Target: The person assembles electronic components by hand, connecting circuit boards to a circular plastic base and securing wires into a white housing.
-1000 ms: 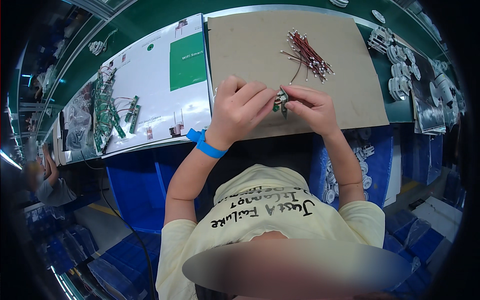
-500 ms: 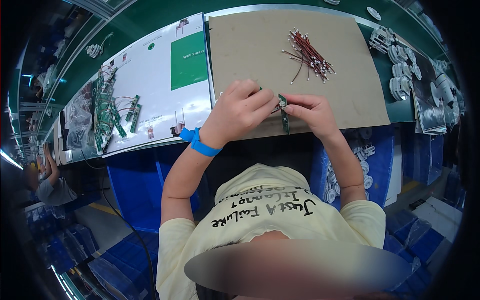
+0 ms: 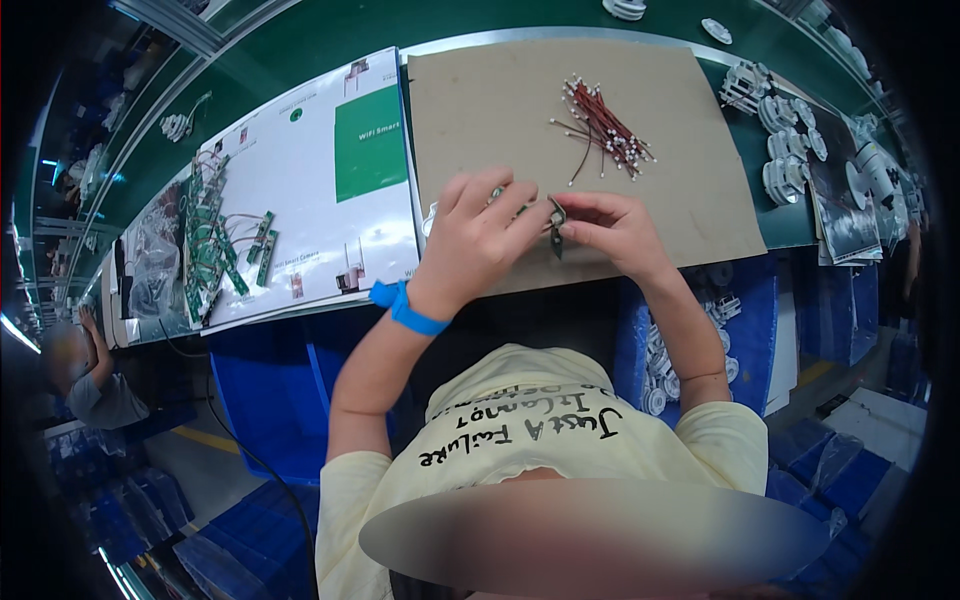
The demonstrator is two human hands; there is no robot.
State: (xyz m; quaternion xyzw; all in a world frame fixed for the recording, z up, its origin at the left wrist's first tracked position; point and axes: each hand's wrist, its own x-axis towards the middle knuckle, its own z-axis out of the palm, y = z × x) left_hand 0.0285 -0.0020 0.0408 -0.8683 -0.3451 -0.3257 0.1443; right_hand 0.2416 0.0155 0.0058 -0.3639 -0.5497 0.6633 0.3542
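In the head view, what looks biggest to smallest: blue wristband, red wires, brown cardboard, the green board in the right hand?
1. Cardboard
2. Red wires
3. Wristband
4. Board, judging only its visible part

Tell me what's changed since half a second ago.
The green circuit board in the right hand has tilted, so less of its length shows. No new grasp or release is visible; the left hand stays close beside it. The camera view shifted slightly, but the red wire bundle stays on the cardboard.
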